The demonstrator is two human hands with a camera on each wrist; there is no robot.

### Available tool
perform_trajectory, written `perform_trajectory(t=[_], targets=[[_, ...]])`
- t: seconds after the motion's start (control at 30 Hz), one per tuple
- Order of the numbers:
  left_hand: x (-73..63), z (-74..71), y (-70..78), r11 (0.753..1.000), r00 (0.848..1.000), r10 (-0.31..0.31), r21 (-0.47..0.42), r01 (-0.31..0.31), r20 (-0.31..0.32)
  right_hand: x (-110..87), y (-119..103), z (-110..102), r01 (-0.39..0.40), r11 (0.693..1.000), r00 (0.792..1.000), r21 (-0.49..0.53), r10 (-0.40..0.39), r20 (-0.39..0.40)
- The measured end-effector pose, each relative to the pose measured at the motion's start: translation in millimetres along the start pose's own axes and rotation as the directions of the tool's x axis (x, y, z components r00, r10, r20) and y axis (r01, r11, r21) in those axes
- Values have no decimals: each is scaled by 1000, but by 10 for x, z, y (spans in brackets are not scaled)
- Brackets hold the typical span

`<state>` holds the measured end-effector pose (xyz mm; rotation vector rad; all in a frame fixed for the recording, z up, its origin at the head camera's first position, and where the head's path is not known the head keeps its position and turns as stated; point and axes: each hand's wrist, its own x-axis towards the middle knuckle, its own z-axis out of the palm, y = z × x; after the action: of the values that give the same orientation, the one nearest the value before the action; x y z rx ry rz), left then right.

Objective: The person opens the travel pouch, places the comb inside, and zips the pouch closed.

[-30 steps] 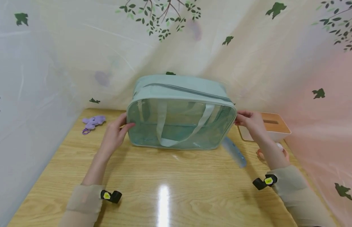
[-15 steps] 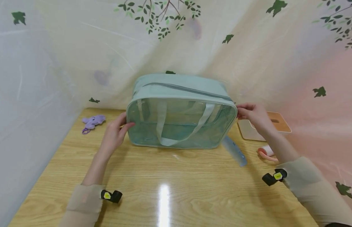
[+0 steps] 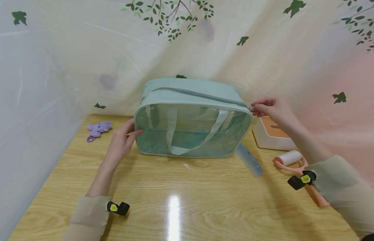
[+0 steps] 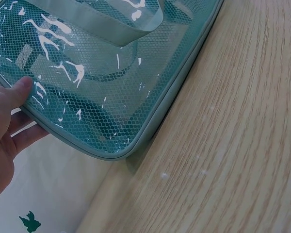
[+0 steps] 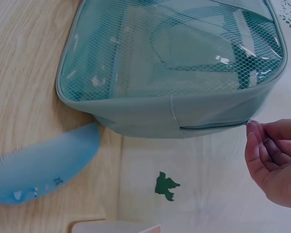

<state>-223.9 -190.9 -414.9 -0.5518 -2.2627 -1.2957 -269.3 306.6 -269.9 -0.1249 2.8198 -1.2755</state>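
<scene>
A green see-through bag (image 3: 193, 134) stands upright on the wooden counter (image 3: 211, 201). From here, the person's left grip (image 3: 120, 142) pinches its left edge, thumb in front. The right grip (image 3: 274, 109) pinches the zipper pull (image 3: 251, 108) by its upper right corner. 1 blue comb (image 3: 249, 161) lies beside the bag; 1 purple plush toy (image 3: 98, 129) sits farther left.

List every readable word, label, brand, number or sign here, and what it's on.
No text is legible.
Blue comb: small dark marks that look like lettering, too blurred to read.
Left yellow label, on a black wrist device: dark marks, too small to read.
Right yellow label, on a similar wrist device: same, too small to read.
Green bag: no lettering I can make out.
</scene>
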Motion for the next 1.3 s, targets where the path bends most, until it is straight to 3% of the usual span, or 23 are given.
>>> perform_trajectory(t=[0.2, 0.7, 1.3], targets=[[4, 15, 5, 1000, 1000, 1, -3, -1, 8, 37, -112, -89, 60, 997, 997, -43, -58, 56], [8, 19, 39, 1000, 1000, -15, -12, 16, 21, 172, -356, -237, 56, 981, 989, -188, -29, 144], [-4, 4, 24, 999, 1000, -31, -28, 31, 5, 287, -738, -222, 71, 979, 979, -191, -32, 199]])
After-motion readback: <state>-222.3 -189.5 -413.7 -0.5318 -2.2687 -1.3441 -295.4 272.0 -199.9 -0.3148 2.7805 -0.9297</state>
